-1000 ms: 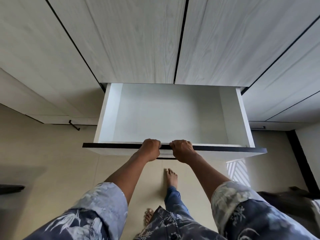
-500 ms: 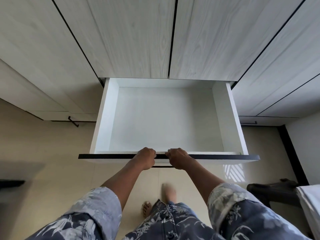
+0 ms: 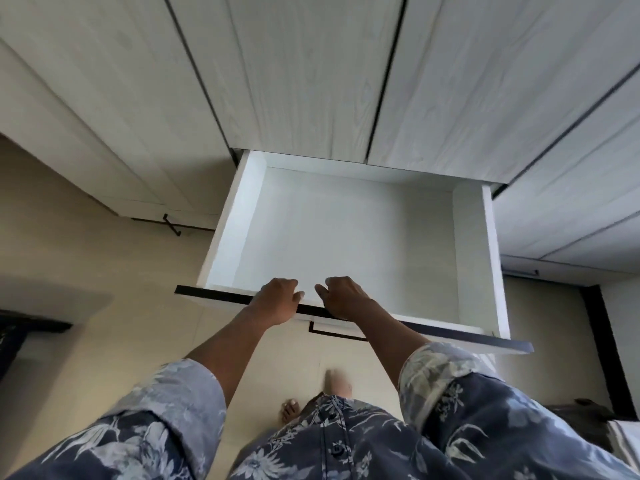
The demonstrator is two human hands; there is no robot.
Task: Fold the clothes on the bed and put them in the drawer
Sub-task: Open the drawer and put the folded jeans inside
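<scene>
Mid-frame, left hand (image 3: 278,301) and right hand (image 3: 343,299) grip the white wooden drawer (image 3: 346,230) by its front edge. It likely awaits clothes.

The drawer (image 3: 471,244) is white inside, its front edge black. The wardrobe doors (image 3: 311,81) are pale grey wood grain, the floor (image 3: 104,265) beige, the sleeves (image 3: 485,410) navy with pale floral print.

Drawer (image 3: 346,237) matt white; wardrobe doors (image 3: 311,81) pale woodgrain.
</scene>
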